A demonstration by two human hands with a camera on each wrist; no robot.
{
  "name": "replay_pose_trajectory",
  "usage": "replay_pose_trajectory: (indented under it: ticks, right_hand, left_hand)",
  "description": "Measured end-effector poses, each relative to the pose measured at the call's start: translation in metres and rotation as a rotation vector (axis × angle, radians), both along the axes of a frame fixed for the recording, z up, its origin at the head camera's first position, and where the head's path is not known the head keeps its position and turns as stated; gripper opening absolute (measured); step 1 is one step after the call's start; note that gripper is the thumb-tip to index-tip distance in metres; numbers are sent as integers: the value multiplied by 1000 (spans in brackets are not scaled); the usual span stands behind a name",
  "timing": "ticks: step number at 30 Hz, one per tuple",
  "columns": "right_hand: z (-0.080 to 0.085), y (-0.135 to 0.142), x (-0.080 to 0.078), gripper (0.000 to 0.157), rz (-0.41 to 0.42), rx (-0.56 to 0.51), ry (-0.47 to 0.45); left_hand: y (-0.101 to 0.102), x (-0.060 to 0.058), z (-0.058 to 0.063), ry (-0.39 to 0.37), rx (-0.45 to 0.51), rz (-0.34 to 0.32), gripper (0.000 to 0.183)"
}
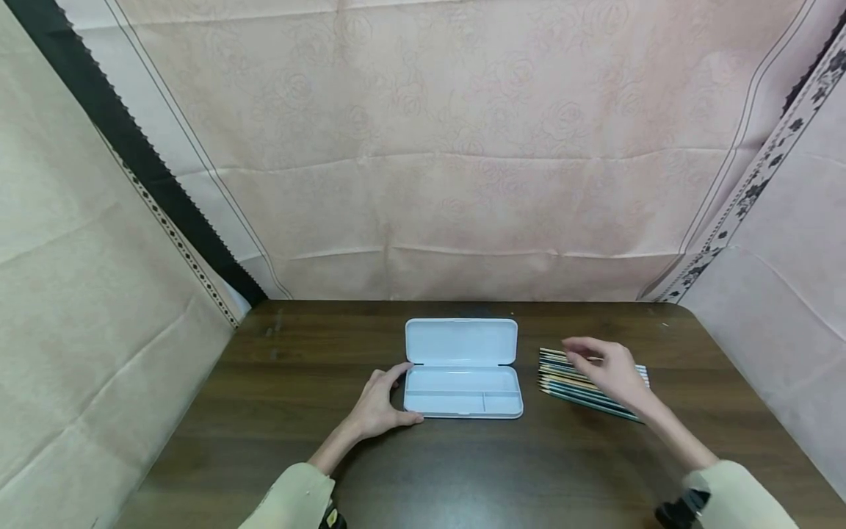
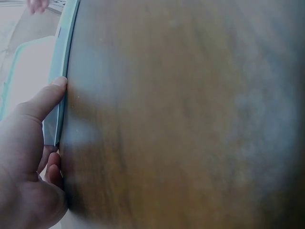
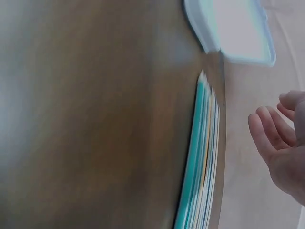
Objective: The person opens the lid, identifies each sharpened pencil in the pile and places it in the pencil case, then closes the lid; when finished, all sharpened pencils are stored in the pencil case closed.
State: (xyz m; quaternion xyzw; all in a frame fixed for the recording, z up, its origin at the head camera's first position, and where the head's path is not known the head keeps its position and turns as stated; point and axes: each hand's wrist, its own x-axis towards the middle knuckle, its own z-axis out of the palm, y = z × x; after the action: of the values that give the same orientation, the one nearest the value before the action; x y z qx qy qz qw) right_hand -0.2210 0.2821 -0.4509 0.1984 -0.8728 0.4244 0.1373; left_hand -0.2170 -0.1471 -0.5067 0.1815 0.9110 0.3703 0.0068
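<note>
A light blue pencil case (image 1: 443, 379) lies opened flat on the table, its lid (image 1: 460, 342) folded back. Its lower half has a few divided compartments with nothing in them. My left hand (image 1: 380, 404) grips the case's left end, thumb at the front edge and fingers at the hinge side; the left wrist view shows the thumb (image 2: 47, 98) against the case's wall (image 2: 59, 62). To the right lies a row of pencils (image 1: 588, 397), mostly green, tips pointing left. My right hand (image 1: 611, 371) hovers over them, fingers loosely bent, holding nothing visible.
The brown wooden table (image 1: 502, 470) runs back to a hanging pale cloth (image 1: 463, 184). More cloth hangs at the left (image 1: 99, 294) and right (image 1: 786, 279) sides.
</note>
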Motion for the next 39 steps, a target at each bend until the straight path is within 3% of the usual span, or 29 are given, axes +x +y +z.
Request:
replay_pose_trajectory:
  ticks: [6,14,22,39]
  right_hand:
    - [-11,37,37,20,-59,106,53]
    - [-28,63,63,29,-84,112,151]
    - [-40,76,71,38,-112,164,254]
    - [-55,83,71,41,-121,243,323]
  left_hand:
    - [0,0,0,0,-2,-3,91]
    - [0,-1,-1,-2,0,-4,91]
    - [-1,-2,-2,3,3,-5,91]
    - [-1,-1,-3,-6,12,-2,91]
